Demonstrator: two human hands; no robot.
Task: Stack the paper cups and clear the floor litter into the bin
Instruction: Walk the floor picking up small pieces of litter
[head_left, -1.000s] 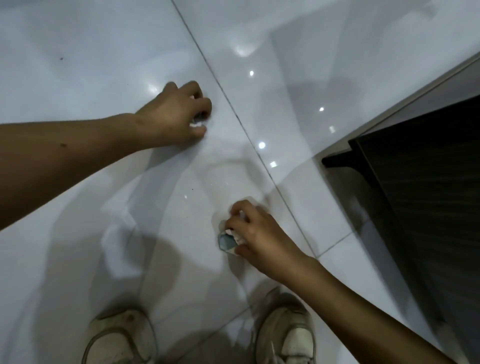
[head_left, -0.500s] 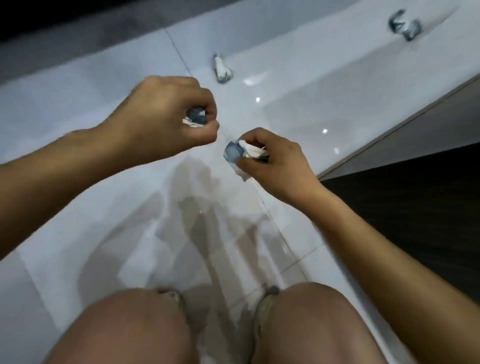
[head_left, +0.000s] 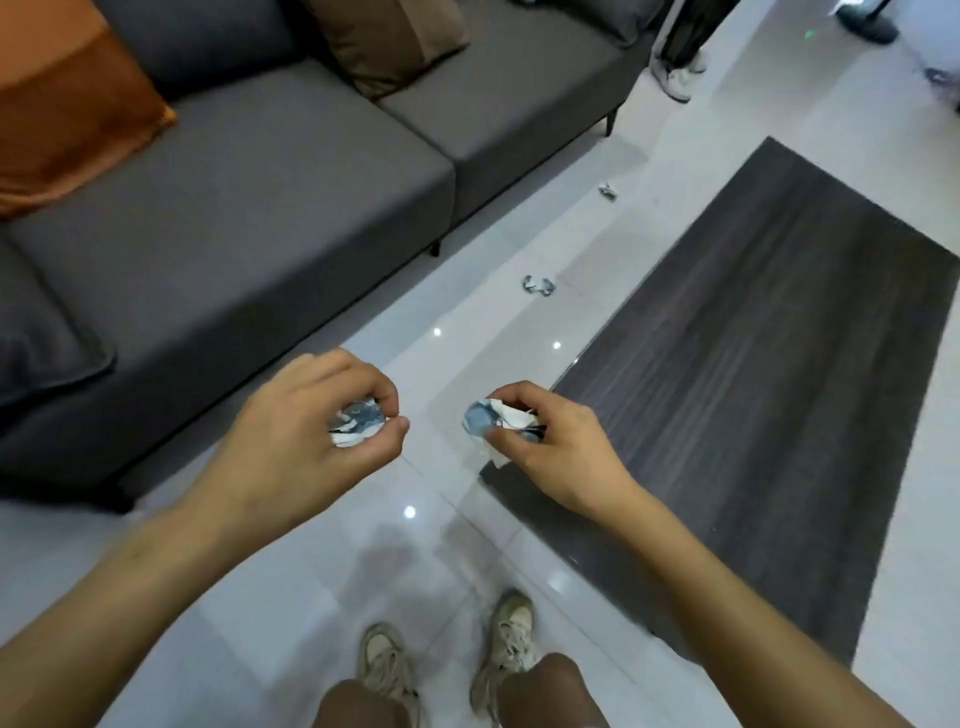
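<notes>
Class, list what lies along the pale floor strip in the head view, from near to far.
Beige sneakers → left hand and right hand, each gripping crumpled paper → nearer crumpled scrap → farther crumpled scrap.

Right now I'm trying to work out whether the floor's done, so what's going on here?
Not done. A person stands on the tiled floor between a grey sofa and a dark table, holding litter in both hands. The left hand is closed on one crumpled wrapper, the right hand on another. Two more scraps lie ahead: one nearer, one farther. No bin or paper cups are in view.
</notes>
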